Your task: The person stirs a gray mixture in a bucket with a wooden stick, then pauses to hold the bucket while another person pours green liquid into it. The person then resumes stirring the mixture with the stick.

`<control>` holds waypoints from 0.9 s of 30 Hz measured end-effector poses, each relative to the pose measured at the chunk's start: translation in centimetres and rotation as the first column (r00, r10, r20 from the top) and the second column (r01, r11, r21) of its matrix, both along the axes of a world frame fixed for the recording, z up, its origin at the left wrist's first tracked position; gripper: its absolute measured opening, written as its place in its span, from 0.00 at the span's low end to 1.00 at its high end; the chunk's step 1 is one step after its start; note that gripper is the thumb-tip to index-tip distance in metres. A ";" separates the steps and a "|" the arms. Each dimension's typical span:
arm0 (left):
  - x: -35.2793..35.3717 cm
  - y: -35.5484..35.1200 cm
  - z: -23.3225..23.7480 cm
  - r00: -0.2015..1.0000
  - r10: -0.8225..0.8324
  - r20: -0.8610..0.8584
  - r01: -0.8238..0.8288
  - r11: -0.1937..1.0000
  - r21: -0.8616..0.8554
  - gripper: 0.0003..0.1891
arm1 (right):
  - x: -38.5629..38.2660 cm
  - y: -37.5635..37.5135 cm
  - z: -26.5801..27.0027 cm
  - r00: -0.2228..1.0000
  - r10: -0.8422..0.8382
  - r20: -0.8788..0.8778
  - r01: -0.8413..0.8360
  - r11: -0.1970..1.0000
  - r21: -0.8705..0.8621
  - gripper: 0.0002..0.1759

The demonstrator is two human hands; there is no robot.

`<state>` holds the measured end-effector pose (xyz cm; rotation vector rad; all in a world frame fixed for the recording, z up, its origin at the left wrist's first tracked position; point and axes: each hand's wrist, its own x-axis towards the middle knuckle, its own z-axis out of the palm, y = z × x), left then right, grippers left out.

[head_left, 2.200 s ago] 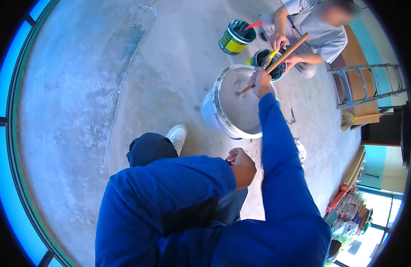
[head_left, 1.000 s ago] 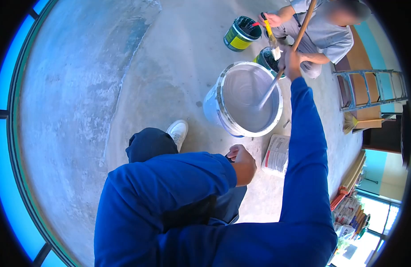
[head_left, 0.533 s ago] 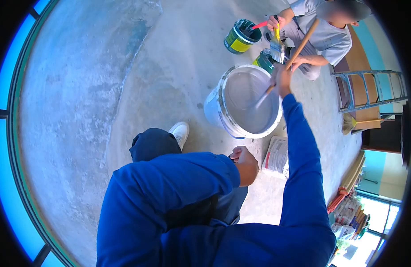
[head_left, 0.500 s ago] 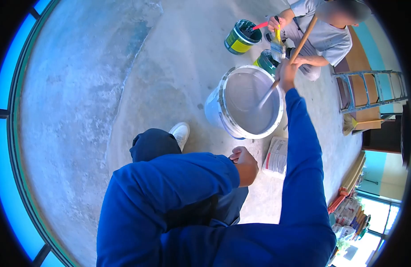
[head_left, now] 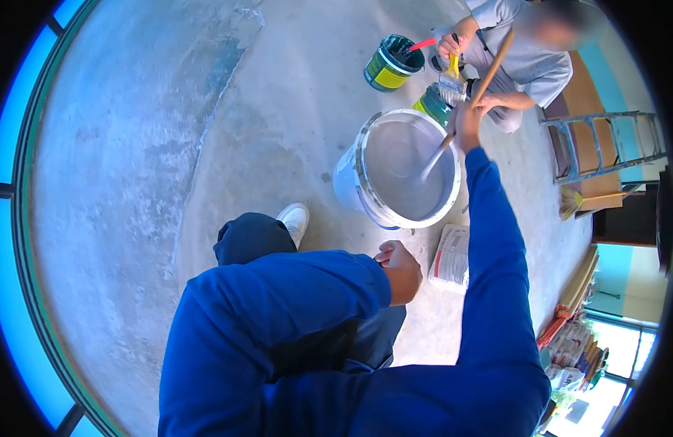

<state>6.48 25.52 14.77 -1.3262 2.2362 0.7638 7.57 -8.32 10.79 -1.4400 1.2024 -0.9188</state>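
My right hand (head_left: 467, 125) is wrapped around a long wooden pole (head_left: 496, 62). The pole's lower part is coated pale, and its tip is sunk in grey paint or a similar thick liquid (head_left: 403, 160). That liquid stands in a large white bucket (head_left: 349, 178) with a smeared rim. Closer to me, my left hand (head_left: 402, 271) rests near my knee with its fingers curled in, and nothing shows in them. A white bag or packet (head_left: 451, 256) with printing lies on the floor to the right of this hand.
Across the bucket, a co-worker in a grey shirt (head_left: 489, 14) crouches, holding a wide yellow-handled brush (head_left: 453, 81) over a green tub (head_left: 434, 104). Another green tub (head_left: 389, 73) has a red handle in it. A stepladder (head_left: 606, 149) and a broom (head_left: 572, 204) are at the right.
The co-worker's brush has moved slightly down toward the nearer green tub. My right hand and the pole have shifted only slightly; my left hand stays in place.
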 end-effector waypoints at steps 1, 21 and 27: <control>0.0 0.2 -0.2 1.000 0.002 -0.011 -0.002 1.000 -0.005 0.13 | 0.4 -2.5 -0.1 1.000 -0.020 0.011 0.021 0.991 -0.130 0.16; 0.7 0.5 -0.2 1.000 -0.028 -0.001 0.028 1.000 0.003 0.13 | 4.8 0.7 0.1 0.930 -0.067 0.362 0.197 0.922 -0.335 0.16; 0.7 0.3 0.6 0.999 -0.018 -0.040 0.017 0.999 -0.032 0.13 | -0.1 9.1 -3.3 0.982 -0.002 0.189 -0.056 0.953 0.297 0.14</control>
